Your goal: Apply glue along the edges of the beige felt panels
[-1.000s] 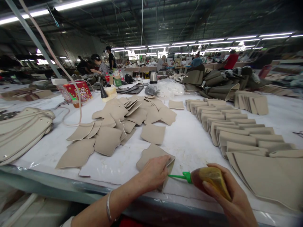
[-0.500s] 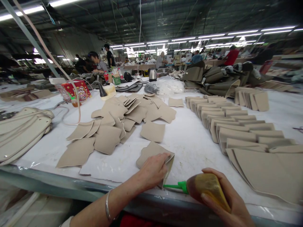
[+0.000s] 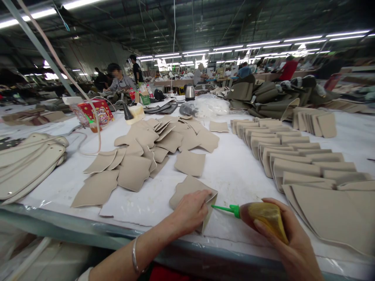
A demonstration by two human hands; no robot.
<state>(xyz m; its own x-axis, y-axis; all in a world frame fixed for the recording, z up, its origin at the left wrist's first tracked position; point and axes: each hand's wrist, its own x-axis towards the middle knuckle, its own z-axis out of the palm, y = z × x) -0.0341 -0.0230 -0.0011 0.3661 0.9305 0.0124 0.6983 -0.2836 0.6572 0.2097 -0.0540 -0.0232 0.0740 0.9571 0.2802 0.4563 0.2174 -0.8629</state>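
Observation:
My left hand presses down on a beige leather piece near the table's front edge, fingers curled over its right edge. My right hand is wrapped around a yellow glue bottle with a green nozzle. The nozzle tip points left and sits at the right edge of the held piece. A silver bangle is on my left wrist.
Several loose beige pieces are scattered mid-table. Rows of overlapped beige panels run along the right. Long cream straps lie at the left, a red patterned box behind. Other people work at far tables.
The glue bottle dipped toward the front edge, then rose again; its nozzle tip is now back at the piece's right edge. My left hand stays on the piece.

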